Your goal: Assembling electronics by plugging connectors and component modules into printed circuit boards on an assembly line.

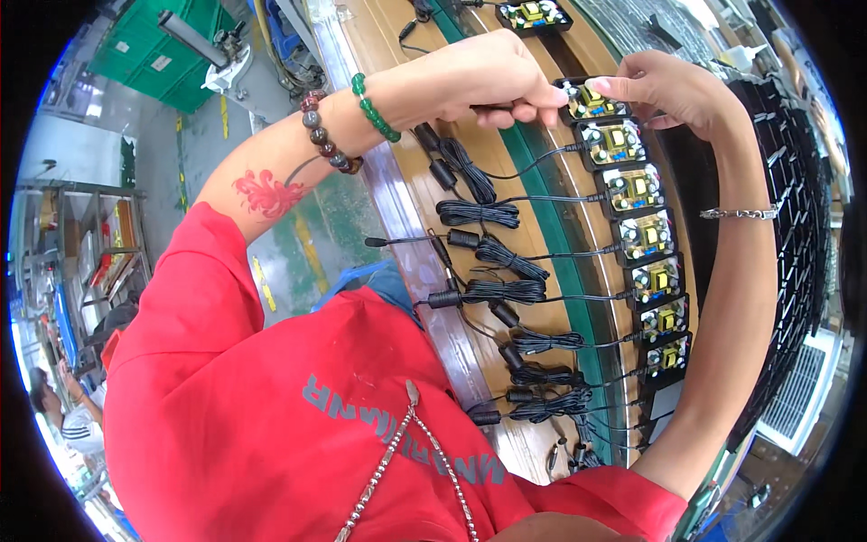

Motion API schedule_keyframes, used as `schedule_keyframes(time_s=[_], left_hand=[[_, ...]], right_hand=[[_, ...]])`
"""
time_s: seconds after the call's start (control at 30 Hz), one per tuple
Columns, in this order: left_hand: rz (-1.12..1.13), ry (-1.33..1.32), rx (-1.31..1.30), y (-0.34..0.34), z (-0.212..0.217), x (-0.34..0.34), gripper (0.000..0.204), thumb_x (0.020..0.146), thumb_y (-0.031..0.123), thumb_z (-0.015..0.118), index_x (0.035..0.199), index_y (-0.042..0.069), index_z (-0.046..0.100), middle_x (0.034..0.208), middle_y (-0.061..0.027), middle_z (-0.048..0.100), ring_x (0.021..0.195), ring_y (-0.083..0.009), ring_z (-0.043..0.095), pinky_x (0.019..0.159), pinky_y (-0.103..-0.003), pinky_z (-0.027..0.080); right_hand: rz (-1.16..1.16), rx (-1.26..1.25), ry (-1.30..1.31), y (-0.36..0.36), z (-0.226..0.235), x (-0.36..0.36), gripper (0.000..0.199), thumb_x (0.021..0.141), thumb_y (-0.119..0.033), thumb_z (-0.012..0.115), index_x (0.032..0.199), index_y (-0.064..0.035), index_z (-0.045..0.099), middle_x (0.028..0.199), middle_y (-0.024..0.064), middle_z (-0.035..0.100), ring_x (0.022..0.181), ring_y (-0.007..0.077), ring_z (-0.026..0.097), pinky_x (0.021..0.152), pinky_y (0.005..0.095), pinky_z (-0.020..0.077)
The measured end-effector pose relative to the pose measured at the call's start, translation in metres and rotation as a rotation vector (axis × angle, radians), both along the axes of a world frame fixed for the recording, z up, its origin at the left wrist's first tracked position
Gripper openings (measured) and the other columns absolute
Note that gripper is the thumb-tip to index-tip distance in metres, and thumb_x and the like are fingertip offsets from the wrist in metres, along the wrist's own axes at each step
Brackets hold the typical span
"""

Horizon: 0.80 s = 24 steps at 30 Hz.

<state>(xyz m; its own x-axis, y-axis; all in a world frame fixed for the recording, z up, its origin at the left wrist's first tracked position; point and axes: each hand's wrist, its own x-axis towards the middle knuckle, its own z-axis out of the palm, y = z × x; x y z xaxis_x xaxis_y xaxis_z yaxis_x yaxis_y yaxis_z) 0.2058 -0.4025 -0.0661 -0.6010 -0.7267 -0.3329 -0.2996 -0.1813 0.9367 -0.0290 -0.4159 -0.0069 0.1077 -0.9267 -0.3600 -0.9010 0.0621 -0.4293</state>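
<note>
In the far part of the row, both hands are at one open black adapter case with a circuit board (596, 101) in it, carrying yellow, white and silver parts. My left hand (506, 81) comes in from the left with curled fingers. Its thumb and fingertip pinch at the near-left edge of that case, where a short piece of black cable shows beneath the fingers. From the right, my right hand (673, 88) grips the case, the thumb lying on the board's upper edge and the other fingers bent at the far side.
More adapter boards (635, 190) in black cases line up toward me, each joined to a coiled black cable (510, 291). A green strip (564, 271) runs along the wooden bench (533, 244). Another board (535, 14) lies at the top. Black racks (781, 235) stand on the right.
</note>
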Motion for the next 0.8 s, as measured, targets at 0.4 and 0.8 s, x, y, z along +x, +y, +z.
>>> schedule_keyframes(time_s=[0.4, 0.8], left_hand=[[-0.327, -0.112, 0.495, -0.063, -0.003, 0.001, 0.034, 0.104, 0.026, 0.056, 0.087, -0.001, 0.068, 0.055, 0.0001, 0.050, 0.044, -0.0106, 0.047, 0.040, -0.028, 0.031], [-0.288, -0.212, 0.131, -0.023, 0.018, -0.003, 0.035, 0.105, 0.027, 0.055, 0.087, -0.001, 0.067, 0.053, 0.0014, 0.046, 0.040, -0.0108, 0.040, 0.039, -0.029, 0.030]], right_hand=[[0.050, 0.040, -0.005, -0.009, -0.006, -0.002, 0.059, 0.075, -0.063, 0.084, 0.090, -0.0089, 0.067, 0.076, -0.0019, 0.059, 0.074, 0.0097, 0.057, 0.069, 0.0268, 0.0467], [0.075, 0.080, 0.052, -0.011, 0.005, -0.004, 0.060, 0.077, -0.062, 0.082, 0.097, -0.0083, 0.065, 0.084, 0.0008, 0.063, 0.081, 0.0132, 0.062, 0.075, 0.0291, 0.0512]])
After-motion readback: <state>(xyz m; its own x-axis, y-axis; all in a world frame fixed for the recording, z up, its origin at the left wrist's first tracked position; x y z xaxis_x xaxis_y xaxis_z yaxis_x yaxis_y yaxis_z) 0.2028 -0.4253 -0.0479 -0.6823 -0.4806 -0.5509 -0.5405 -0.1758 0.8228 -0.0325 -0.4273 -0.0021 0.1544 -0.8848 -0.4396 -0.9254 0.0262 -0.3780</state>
